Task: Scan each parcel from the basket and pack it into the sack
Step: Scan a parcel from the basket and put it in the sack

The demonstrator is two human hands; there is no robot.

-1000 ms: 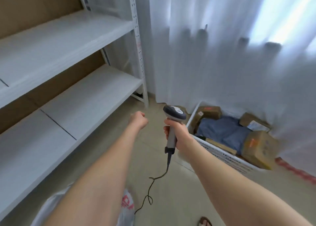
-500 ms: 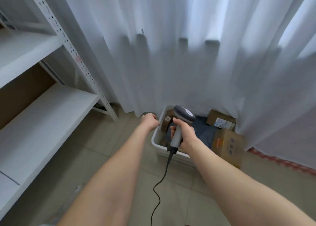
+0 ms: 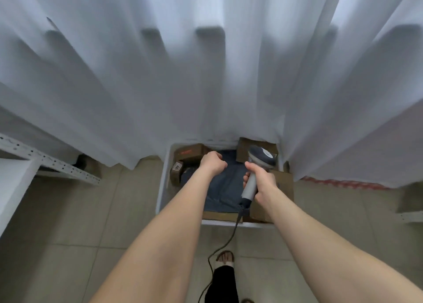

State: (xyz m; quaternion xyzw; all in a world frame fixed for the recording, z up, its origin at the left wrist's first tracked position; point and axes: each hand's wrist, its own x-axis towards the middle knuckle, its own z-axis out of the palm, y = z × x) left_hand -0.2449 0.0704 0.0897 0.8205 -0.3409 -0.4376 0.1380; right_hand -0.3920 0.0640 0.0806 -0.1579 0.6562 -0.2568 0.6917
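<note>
A white basket [image 3: 163, 183] stands on the floor against the curtain, right under both hands. Inside lie a dark blue soft parcel [image 3: 223, 188] and several brown cardboard parcels, one at the back left [image 3: 191, 152], one at the right [image 3: 285, 183]. My right hand [image 3: 262, 181] grips the grey handle of a corded barcode scanner [image 3: 261, 157], head up, over the basket's right half. My left hand [image 3: 212, 162] hangs over the basket's middle with fingers curled into a fist, holding nothing. The sack is out of view.
White curtains [image 3: 206, 73] hang close behind the basket. A white metal shelf rack [image 3: 45, 163] stands at the left. The scanner cable [image 3: 219, 250] trails down over tiled floor past my sandalled foot [image 3: 225, 258].
The view has swung right from the shelves to face the basket. Both hands have come over the basket, the right still holding the scanner; the sack has dropped out of view.
</note>
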